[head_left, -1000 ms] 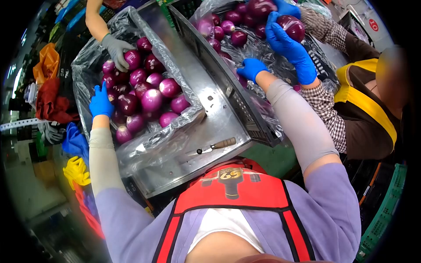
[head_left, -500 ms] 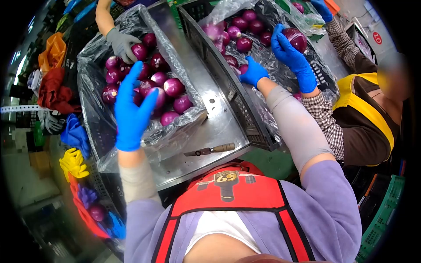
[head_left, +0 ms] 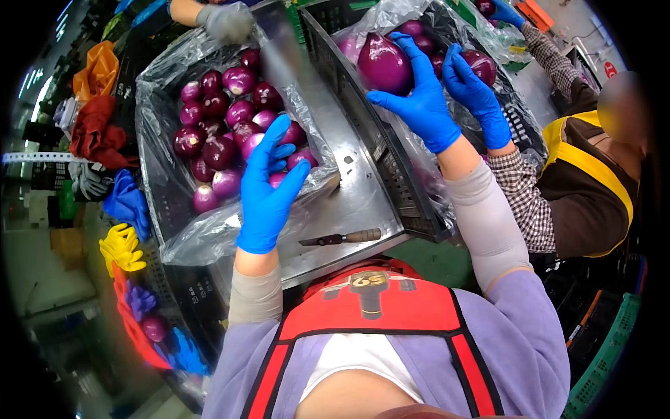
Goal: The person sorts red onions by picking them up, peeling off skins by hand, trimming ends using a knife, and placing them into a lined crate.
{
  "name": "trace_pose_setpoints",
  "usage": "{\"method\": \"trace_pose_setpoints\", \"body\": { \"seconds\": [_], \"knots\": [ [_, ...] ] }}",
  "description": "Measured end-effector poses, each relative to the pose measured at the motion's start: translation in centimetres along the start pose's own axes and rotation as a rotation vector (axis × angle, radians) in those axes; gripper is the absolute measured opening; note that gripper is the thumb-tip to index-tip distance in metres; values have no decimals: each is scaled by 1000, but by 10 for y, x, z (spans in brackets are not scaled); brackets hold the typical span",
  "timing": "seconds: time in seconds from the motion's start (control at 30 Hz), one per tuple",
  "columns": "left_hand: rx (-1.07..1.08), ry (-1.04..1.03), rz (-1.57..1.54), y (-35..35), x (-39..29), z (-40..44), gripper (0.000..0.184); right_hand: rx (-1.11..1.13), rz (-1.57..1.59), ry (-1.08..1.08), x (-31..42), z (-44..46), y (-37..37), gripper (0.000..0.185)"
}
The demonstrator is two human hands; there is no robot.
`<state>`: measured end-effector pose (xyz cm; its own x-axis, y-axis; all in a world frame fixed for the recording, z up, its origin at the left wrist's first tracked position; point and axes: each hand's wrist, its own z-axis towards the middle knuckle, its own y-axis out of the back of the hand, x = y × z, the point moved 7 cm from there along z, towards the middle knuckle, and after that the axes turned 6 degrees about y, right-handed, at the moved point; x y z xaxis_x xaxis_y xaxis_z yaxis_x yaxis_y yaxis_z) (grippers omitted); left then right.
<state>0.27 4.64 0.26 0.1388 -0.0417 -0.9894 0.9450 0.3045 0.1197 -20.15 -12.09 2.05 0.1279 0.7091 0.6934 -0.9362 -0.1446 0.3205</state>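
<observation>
My left hand (head_left: 269,192), in a blue glove, is raised over the near right corner of the left crate, fingers spread and nothing in them. Below and beyond it, several peeled red onions (head_left: 220,151) lie in that crate on a clear plastic liner (head_left: 202,234). My right hand (head_left: 422,105), also gloved in blue, holds a large red onion (head_left: 385,64) between thumb and fingers above the right crate (head_left: 391,164). More onions lie in the right crate, partly hidden by the hands.
A co-worker's blue-gloved hand (head_left: 478,98) is close beside my right hand, near another onion (head_left: 480,68). Another person's grey-gloved hand (head_left: 227,23) is at the left crate's far edge. A knife (head_left: 342,237) lies on the metal table (head_left: 359,185). Coloured gloves (head_left: 122,246) hang at left.
My left hand has moved right, away from the onions in the left crate. My right hand has lifted a large onion. The grey-gloved hand has withdrawn to the far edge.
</observation>
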Motion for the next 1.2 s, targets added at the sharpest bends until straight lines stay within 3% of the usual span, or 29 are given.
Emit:
{"method": "trace_pose_setpoints", "body": {
  "seconds": [0.03,0.17,0.23,0.33,0.43,0.53,0.7,0.77,0.83,0.9,0.93,1.0,1.13,1.2],
  "knots": [
    [14,13,-57,-5,-1,1,62,-11,198,37,11,0,-1,92],
    [110,40,-265,-29,-14,7,72,109,420,79,48,-8,-13,102],
    [134,0,-304,-37,-21,13,74,151,614,-68,61,-15,-22,104],
    [265,59,-537,-53,-33,17,76,217,589,40,70,-22,-27,98],
    [212,8,-558,-54,-29,18,82,270,445,163,76,-23,-28,96],
    [168,-157,-319,-51,-26,19,86,289,335,296,83,-23,-29,89],
    [152,-92,-281,-45,-23,18,85,320,208,317,93,-24,-39,83],
    [142,70,-635,-42,-13,17,78,284,207,260,92,-23,-41,84],
    [77,46,-786,-34,-2,17,69,335,-13,229,84,-20,-43,84],
    [-70,244,-978,-26,21,20,77,396,-75,208,72,-21,-43,81],
    [-77,241,-976,-21,25,21,77,394,-87,189,65,-23,-43,80],
    [8,328,-1436,-24,32,21,81,368,-80,181,64,-22,-42,74],
    [144,392,-1621,-32,28,19,83,353,56,146,66,-24,-44,69],
    [309,393,-1686,-39,19,16,84,339,73,133,66,-25,-44,65]
  ]
}}
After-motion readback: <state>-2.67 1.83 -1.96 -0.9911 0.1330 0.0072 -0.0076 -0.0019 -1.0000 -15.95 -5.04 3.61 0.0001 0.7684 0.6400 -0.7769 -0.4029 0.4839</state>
